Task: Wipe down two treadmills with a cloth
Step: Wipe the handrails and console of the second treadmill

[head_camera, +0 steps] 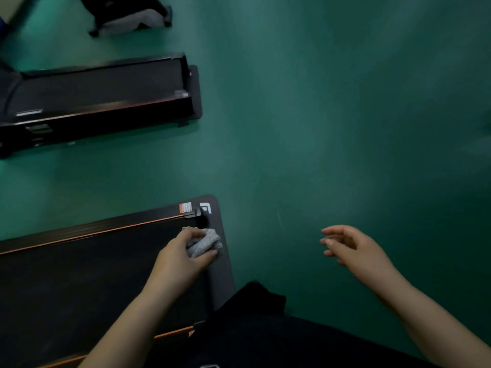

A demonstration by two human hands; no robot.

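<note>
The near treadmill is black with orange side stripes and fills the lower left. My left hand grips a bunched grey cloth at the rear end of its belt, close to the end cap with the white logo. My right hand hovers over the green floor to the right, fingers loosely curled and holding nothing. A second black treadmill lies farther away at the upper left.
Green floor spreads across the right and middle. A gap of floor separates the two treadmills. Another dark machine with a grey part sits at the top left. My dark clothing covers the bottom centre.
</note>
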